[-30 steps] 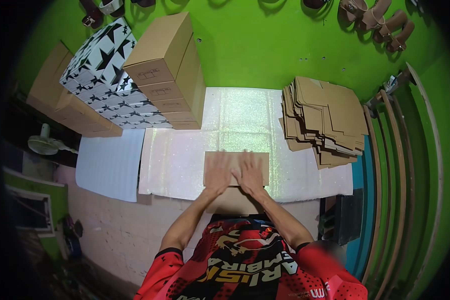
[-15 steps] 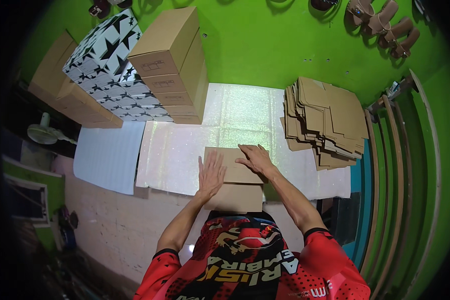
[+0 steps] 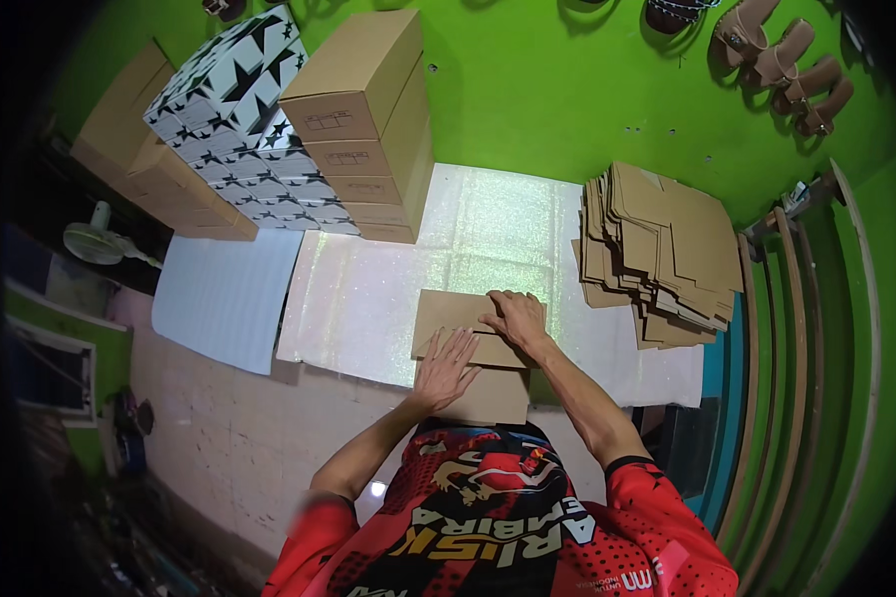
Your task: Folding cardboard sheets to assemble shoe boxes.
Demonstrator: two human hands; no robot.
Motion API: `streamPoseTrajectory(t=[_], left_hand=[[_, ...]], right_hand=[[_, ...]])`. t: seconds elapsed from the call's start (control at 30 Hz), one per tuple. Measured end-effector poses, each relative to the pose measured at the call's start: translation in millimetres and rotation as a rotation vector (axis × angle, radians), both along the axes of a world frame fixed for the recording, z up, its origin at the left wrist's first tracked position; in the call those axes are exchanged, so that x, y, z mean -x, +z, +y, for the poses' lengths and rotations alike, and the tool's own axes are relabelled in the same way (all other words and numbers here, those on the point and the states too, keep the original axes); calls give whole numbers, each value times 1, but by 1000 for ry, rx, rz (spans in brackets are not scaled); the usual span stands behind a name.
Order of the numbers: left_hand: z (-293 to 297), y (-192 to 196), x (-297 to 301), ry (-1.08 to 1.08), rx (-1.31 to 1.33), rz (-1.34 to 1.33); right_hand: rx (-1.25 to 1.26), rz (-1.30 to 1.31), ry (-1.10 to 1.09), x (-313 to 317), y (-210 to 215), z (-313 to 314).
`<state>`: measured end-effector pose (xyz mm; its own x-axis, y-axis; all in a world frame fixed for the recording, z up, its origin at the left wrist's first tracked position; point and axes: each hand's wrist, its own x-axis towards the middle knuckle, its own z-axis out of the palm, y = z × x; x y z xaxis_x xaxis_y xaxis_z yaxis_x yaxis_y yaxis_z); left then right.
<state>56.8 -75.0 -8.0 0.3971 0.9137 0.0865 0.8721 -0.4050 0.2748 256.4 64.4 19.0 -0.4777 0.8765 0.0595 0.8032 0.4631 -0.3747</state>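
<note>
Since a moment ago, your right hand (image 3: pixel 516 316) is sliding forward; both palms, your left hand (image 3: pixel 448 366) too, are pressing flat, open, on the cardboard blank (image 3: pixel 458 328) at the surface's (image 3: pixel 368 298) near edge. Uneven pressure risks a crooked fold.

Both hands — left hand (image 3: pixel 446 366), right hand (image 3: pixel 516 316) — press a cardboard blank (image 3: pixel 448 313) (flat).
</note>
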Motion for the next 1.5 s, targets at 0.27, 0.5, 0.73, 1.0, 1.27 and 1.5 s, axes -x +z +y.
streamPoseTrajectory(t=[0.27, 0.5, 0.73, 1.0, 1.27, 1.5], left_hand=[[-3, -3, 3, 11, -20, -28], [6, 7, -10, 46, -3, 2], [35, 50, 30, 35, 194, 7], [55, 39, -9, -174, 207, -60], [66, 25, -22, -116, 271, -206], [75, 25, -21, -212, 240, -252]], right_hand=[[315, -68, 7, 16, 21, 4], [659, -42, 142, -6, 9, 31], [251, -142, 258, -32, 34, -15], [307, 288, -248, -86, 4, -23], [251, 368, -263, -69, 6, -29], [223, 470, -228, -54, 3, -35]])
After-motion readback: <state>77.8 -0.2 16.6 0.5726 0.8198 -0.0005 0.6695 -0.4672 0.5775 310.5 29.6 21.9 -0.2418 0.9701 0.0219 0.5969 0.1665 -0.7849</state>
